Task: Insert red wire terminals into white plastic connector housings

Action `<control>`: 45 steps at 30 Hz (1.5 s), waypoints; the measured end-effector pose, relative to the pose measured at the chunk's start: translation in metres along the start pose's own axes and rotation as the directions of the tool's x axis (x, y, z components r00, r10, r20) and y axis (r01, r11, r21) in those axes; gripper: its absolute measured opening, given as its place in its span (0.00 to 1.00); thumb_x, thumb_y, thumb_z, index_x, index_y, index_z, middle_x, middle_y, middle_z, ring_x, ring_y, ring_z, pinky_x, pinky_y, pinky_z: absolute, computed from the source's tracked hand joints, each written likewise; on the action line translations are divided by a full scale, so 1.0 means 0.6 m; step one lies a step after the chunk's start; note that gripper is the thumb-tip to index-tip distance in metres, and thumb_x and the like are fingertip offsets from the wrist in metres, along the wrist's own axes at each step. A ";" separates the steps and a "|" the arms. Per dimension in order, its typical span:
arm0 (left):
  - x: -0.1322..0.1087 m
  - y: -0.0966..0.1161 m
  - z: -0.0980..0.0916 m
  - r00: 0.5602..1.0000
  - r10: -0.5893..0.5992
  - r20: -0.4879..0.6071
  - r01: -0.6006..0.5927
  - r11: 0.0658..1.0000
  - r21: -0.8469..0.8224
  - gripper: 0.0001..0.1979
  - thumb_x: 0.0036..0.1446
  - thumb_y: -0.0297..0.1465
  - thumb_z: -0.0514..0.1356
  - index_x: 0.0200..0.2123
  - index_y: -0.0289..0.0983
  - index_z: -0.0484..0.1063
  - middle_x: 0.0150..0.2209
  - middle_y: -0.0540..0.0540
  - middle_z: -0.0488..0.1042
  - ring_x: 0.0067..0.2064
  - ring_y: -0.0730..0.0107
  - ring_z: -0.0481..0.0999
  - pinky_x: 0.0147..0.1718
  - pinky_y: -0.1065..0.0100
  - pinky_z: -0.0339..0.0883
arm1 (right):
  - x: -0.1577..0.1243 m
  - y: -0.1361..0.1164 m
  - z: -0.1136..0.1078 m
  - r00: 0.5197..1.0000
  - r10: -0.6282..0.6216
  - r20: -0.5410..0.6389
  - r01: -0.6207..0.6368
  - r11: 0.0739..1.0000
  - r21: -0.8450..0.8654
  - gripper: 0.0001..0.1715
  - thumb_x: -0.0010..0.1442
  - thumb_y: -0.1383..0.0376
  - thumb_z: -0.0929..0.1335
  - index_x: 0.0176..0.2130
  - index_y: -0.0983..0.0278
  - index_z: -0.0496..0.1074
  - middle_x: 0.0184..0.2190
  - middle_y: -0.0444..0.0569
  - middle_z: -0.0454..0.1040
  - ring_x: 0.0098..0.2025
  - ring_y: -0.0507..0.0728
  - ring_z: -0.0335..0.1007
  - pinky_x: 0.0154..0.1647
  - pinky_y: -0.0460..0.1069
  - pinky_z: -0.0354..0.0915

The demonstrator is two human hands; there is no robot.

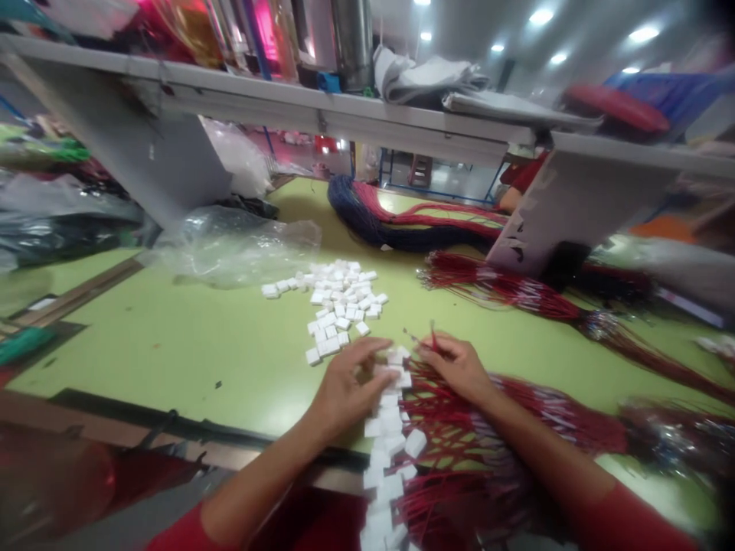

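Observation:
My left hand rests with curved fingers over a strip of small white rectangular blocks, and its fingertips touch the blocks. Whether it grips one is hidden. A larger heap of the same blocks lies farther up the green table. My right hand pinches a thin red wire between its fingertips, close to my left hand. Under that hand and to its right spreads a loose bundle of red wires with white labels or sleeves on them.
A grey shelf on supports spans the table's far side. Beyond it lie a dark blue and red wire hank, a red wire bunch and a clear plastic bag. A person's arm shows behind the shelf.

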State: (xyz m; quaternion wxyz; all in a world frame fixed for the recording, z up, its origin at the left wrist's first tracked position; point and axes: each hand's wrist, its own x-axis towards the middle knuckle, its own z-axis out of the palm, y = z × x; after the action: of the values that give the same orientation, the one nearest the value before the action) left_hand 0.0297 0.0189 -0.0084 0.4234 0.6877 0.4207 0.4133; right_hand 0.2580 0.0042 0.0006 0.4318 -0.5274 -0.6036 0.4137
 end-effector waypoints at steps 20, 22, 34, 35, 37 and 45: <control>0.115 -0.066 -0.053 0.923 0.272 0.272 -0.384 0.669 0.636 0.18 0.55 0.24 0.57 0.49 0.38 0.77 0.56 0.35 0.69 0.55 0.44 0.66 0.52 0.46 0.61 | 0.003 -0.007 0.006 0.985 0.153 0.085 -0.162 0.982 0.102 0.26 0.56 0.44 0.70 0.33 0.65 0.70 0.23 0.40 0.62 0.24 0.49 0.53 0.25 0.45 0.51; 0.132 -0.070 -0.050 0.905 0.254 0.341 -0.418 0.677 0.606 0.18 0.55 0.25 0.58 0.48 0.39 0.78 0.54 0.37 0.71 0.52 0.47 0.68 0.51 0.48 0.62 | 0.003 -0.010 0.007 0.984 0.167 0.057 -0.172 0.979 0.113 0.25 0.54 0.45 0.72 0.33 0.65 0.72 0.23 0.40 0.64 0.25 0.50 0.55 0.26 0.45 0.53; 0.133 -0.044 -0.032 0.931 0.262 0.254 -0.345 0.859 0.377 0.12 0.63 0.31 0.54 0.44 0.37 0.75 0.43 0.38 0.76 0.45 0.54 0.72 0.46 0.53 0.63 | 0.006 -0.004 0.007 0.991 0.130 0.016 -0.131 0.981 0.145 0.21 0.56 0.48 0.71 0.33 0.64 0.72 0.26 0.42 0.68 0.27 0.51 0.60 0.31 0.46 0.59; 0.124 -0.036 -0.034 0.949 0.219 0.228 -0.283 0.911 0.301 0.11 0.63 0.32 0.55 0.44 0.38 0.74 0.41 0.39 0.76 0.43 0.56 0.73 0.44 0.55 0.64 | 0.006 -0.004 0.006 0.992 0.123 0.009 -0.123 0.982 0.142 0.21 0.56 0.49 0.71 0.33 0.65 0.72 0.26 0.42 0.68 0.28 0.51 0.60 0.31 0.46 0.60; 0.104 -0.022 -0.036 0.969 0.103 0.226 -0.127 0.987 0.095 0.10 0.63 0.36 0.57 0.44 0.40 0.74 0.37 0.43 0.77 0.37 0.61 0.74 0.38 0.60 0.66 | 0.006 -0.008 0.005 0.994 0.106 0.011 -0.106 0.986 0.132 0.20 0.55 0.50 0.72 0.32 0.65 0.72 0.26 0.42 0.69 0.27 0.51 0.60 0.31 0.46 0.59; 0.042 -0.011 -0.023 0.911 -0.243 0.334 0.371 0.837 -0.402 0.17 0.58 0.42 0.64 0.47 0.41 0.77 0.26 0.49 0.74 0.28 0.69 0.72 0.33 0.64 0.66 | -0.006 -0.023 0.009 0.987 0.049 0.151 -0.056 0.997 0.044 0.21 0.64 0.51 0.66 0.28 0.63 0.63 0.23 0.39 0.57 0.26 0.49 0.51 0.27 0.45 0.52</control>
State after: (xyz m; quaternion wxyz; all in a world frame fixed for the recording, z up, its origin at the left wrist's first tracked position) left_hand 0.0231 0.0474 -0.0048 0.6872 0.5412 0.3556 0.3291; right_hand 0.2494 -0.0011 0.0118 0.3869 -0.5000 -0.6100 0.4778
